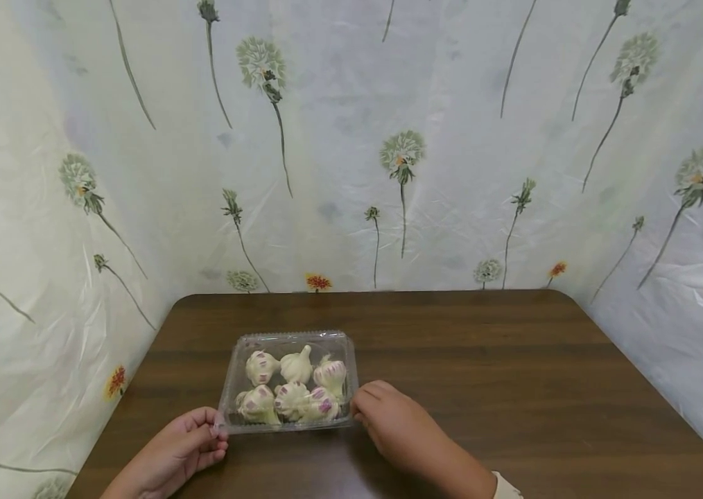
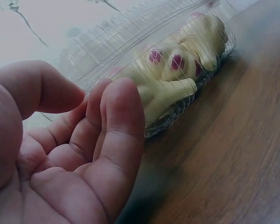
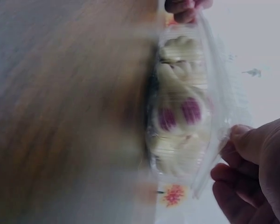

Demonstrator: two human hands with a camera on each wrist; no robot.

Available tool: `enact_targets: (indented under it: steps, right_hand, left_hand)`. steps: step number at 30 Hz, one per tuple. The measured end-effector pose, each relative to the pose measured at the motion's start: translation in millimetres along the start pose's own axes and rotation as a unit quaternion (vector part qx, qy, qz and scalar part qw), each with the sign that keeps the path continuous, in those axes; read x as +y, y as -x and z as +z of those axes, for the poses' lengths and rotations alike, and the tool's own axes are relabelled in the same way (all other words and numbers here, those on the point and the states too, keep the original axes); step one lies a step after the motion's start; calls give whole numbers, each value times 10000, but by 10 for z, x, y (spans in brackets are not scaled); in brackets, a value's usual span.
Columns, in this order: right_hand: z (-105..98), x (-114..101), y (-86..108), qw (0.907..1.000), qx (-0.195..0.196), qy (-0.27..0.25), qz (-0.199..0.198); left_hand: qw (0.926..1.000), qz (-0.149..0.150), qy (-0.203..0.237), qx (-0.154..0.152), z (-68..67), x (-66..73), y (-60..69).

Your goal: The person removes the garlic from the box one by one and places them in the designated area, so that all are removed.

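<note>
A clear plastic clamshell container [image 1: 351,346] lies at the left of the brown table, with several garlic bulbs [image 1: 295,365] inside, pale with purple patches. At its front left corner my left hand [image 1: 179,447] pinches the rim between thumb and fingers. My right hand [image 1: 396,424] is at the front right corner; in the right wrist view its thumb and forefinger pinch the plastic rim. The garlic [image 2: 170,70] shows through the ribbed container wall in the left wrist view. Whether the lid is fastened cannot be told.
The dark wood table [image 1: 514,374] extends to the right of the container. Behind it and on both sides hangs a pale curtain [image 1: 339,138] printed with dandelions, meeting the table's back edge.
</note>
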State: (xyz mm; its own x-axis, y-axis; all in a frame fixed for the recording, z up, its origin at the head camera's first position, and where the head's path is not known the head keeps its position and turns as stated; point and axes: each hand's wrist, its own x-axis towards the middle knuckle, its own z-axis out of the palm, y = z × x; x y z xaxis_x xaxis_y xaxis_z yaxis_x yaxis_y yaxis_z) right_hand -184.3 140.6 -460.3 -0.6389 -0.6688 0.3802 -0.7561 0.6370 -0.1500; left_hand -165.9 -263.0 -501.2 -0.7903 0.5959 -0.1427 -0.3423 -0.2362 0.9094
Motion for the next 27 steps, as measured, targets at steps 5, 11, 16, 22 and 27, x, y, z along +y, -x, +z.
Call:
enact_targets:
  steps: [5, 11, 16, 22, 27]
  right_hand:
    - [-53, 26, -45, 9995, -283, -134, -24]
    - [-66, 40, -69, 9996, -163, -203, -52]
    - [-69, 27, -46, 9993, -282, -233, -56]
    - [-80, 19, -41, 9986, -441, -283, 45]
    - [-61, 29, -41, 9994, -280, -193, -2]
  left_hand:
    - [9999, -47, -57, 68, 5, 2, 11]
    - [9999, -13, -92, 48, -6, -10, 6]
    - [9997, 6, -219, 89, -15, -17, 6]
    - [9988, 67, -437, 190, -11, -26, -7]
    - [9964, 203, -770, 294, -9, -44, -31]
